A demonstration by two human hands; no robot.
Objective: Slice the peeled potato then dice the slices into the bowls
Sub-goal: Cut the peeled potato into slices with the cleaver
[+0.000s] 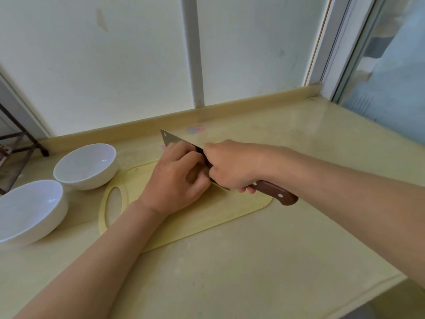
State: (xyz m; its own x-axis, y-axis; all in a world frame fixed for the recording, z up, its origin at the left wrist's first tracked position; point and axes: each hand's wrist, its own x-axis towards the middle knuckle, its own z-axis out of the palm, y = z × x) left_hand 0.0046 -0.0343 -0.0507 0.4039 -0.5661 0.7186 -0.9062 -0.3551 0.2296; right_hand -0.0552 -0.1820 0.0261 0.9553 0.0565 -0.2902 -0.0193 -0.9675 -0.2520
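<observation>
Countertop (230,261): pale yellow, glossy. A yellow cutting board (207,215) is laid flat on it, grip slot toward the left. Both hands are held together over the board's middle. The left hand (177,180) is set down with fingers curled, knuckles against the blade; whatever lies under it is hidden, so the potato cannot be seen and a hold on it cannot be confirmed. The right hand (232,164) is wrapped around the brown wooden handle of the cleaver (170,139), blade edge down. Left of the board, two white bowls are noted: near bowl (30,208) and far bowl (87,164), just apart. A white wall (138,65) is seen behind.
</observation>
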